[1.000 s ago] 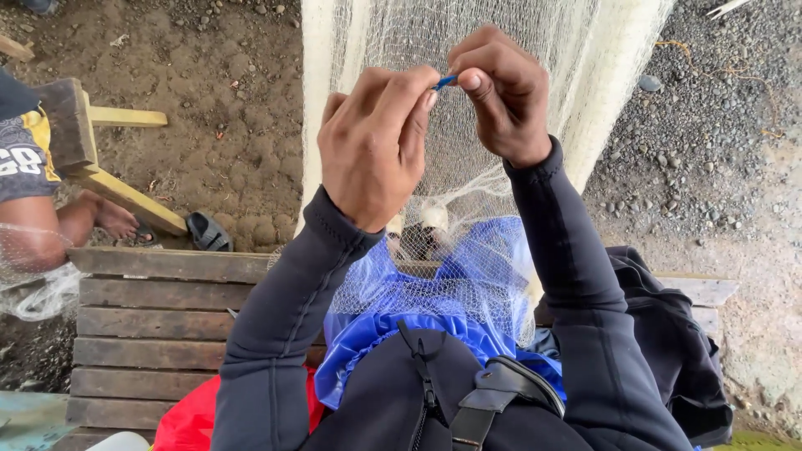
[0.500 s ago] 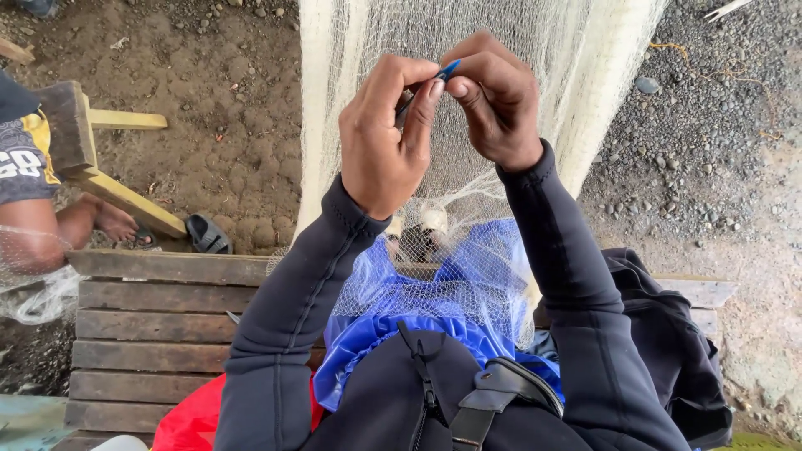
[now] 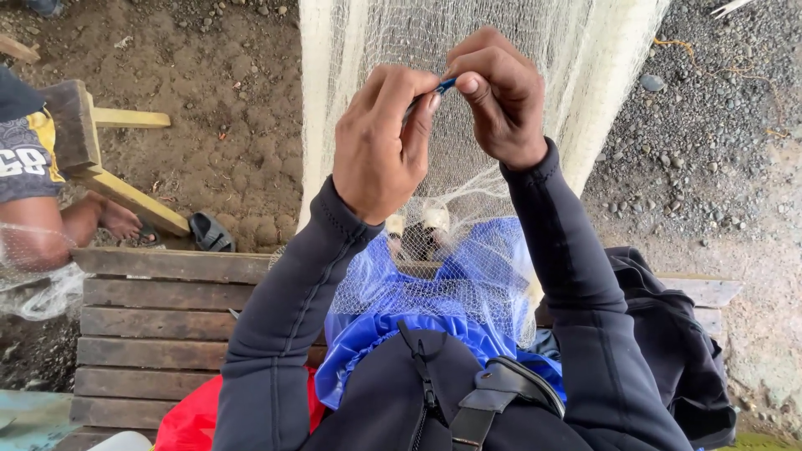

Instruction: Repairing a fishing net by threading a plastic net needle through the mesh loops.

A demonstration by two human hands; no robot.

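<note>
- A pale cream, fine-meshed net point(image 3: 535, 50) is seen hanging from twelve o'clock.
- A small bright blue tool point(image 3: 443, 85) is pinched between the left hand point(image 3: 384, 142) and the right hand point(image 3: 499, 96).
- Both arms are covered by dark charcoal sleeves point(image 3: 284, 334).
- Vivid blue cloth point(image 3: 434, 301) is veiled by white mesh at six o'clock.
- Red fabric point(image 3: 188, 422) is shown at seven o'clock.
- Weathered grey-brown planks point(image 3: 150, 326) lie at eight o'clock.
- Brown soil point(image 3: 225, 108) is seen at ten o'clock, grey gravel point(image 3: 710, 125) at two o'clock.

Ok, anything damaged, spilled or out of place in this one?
Nothing stands out. Both hands, left hand and right hand, pinch a small blue tool against the white net. The net's mesh is too fine to check for tears.
</note>
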